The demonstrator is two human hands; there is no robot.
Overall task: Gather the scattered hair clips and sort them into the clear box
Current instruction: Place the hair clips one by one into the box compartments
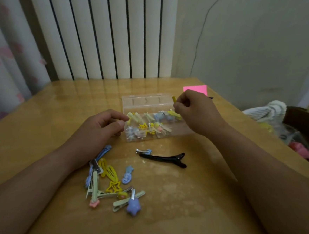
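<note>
The clear box [145, 102] stands open on the wooden table [58, 109], its lid tipped back, with several yellow, blue and pale green clips inside. My right hand [195, 108] hovers over the box's right end, pinching a small yellow clip [174, 99] between thumb and fingers. My left hand [103, 125] rests at the box's left wall, fingers loosely curled, holding nothing. A scatter of clips [109, 182] lies near my left forearm: blue, yellow, green, a yellow star, a purple star. A black long clip [164, 160] and a small blue clip [143, 151] lie in front of the box.
A pink sticky pad [197, 89] lies behind my right hand near the table's right edge. A white radiator [107, 34] stands behind the table. Off the right edge sit a clear container with pink items [298, 148] and a white cloth [266, 110].
</note>
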